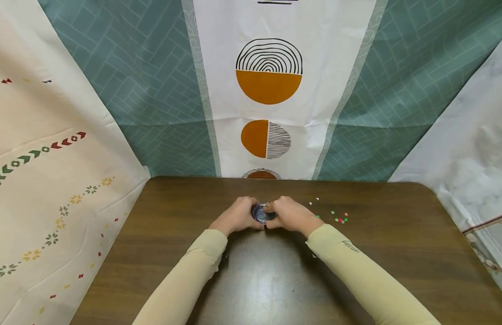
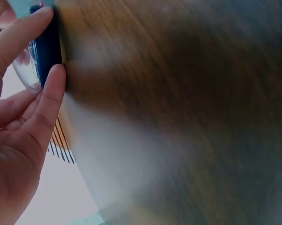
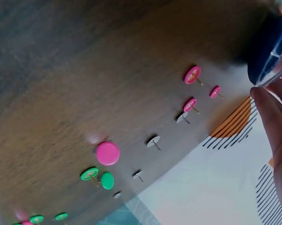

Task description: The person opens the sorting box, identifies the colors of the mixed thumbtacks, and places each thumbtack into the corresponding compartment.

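Observation:
A small round container with a dark blue base and a clear top is between both hands near the far part of the table. My left hand grips its left side; in the left wrist view, fingers lie along the dark blue wall. From the other side my right hand holds it, with fingertips at the clear part in the right wrist view. Fingers hide much of the container, and what is inside it cannot be made out.
Several thumbtacks lie on the wooden table right of the hands: pink, green and silver ones, some with points sticking up. A patterned cloth hangs behind the table's far edge.

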The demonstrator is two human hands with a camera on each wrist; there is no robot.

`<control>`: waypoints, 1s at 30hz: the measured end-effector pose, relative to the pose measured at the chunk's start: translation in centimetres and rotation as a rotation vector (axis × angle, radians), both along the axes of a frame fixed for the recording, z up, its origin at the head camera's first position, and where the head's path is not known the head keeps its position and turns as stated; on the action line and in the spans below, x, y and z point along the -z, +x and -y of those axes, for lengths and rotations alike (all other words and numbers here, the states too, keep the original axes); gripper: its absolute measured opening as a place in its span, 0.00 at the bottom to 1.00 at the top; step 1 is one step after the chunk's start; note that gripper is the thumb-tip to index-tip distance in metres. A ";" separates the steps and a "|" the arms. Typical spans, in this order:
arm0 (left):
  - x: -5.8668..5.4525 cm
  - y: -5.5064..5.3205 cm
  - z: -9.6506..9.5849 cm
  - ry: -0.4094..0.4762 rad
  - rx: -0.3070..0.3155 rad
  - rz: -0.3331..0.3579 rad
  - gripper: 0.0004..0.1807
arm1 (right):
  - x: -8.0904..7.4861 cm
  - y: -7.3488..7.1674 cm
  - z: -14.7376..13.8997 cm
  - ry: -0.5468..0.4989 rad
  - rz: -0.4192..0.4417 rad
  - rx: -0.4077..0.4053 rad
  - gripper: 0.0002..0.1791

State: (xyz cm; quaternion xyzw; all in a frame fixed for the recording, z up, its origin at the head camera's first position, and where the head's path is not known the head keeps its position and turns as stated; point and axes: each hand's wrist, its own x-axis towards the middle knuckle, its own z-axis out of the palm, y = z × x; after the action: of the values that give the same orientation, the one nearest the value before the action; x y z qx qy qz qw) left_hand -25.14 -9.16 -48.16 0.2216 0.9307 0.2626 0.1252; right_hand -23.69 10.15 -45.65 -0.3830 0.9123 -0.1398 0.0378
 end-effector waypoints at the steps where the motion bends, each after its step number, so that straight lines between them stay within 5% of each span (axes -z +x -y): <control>1: 0.1 0.0 0.0 0.008 -0.007 0.008 0.33 | 0.0 0.1 -0.1 -0.008 0.023 0.011 0.15; 7: 0.5 0.2 0.3 0.053 -0.059 0.020 0.37 | 0.1 0.5 -0.4 -0.033 0.080 0.043 0.22; 22: 0.8 0.7 0.2 0.176 -0.226 0.034 0.38 | -0.4 -0.5 0.2 -0.048 0.139 0.171 0.17; 30: 0.7 0.9 0.2 0.194 -0.197 -0.014 0.29 | -1.2 -0.9 0.1 -0.090 0.201 0.222 0.17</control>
State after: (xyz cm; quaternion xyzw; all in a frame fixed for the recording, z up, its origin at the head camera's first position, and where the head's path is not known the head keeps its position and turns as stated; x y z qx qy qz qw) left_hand -24.29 -9.35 -48.85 0.1420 0.9191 0.3608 0.0702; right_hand -24.61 10.03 -44.45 -0.2654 0.9335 -0.2213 0.0960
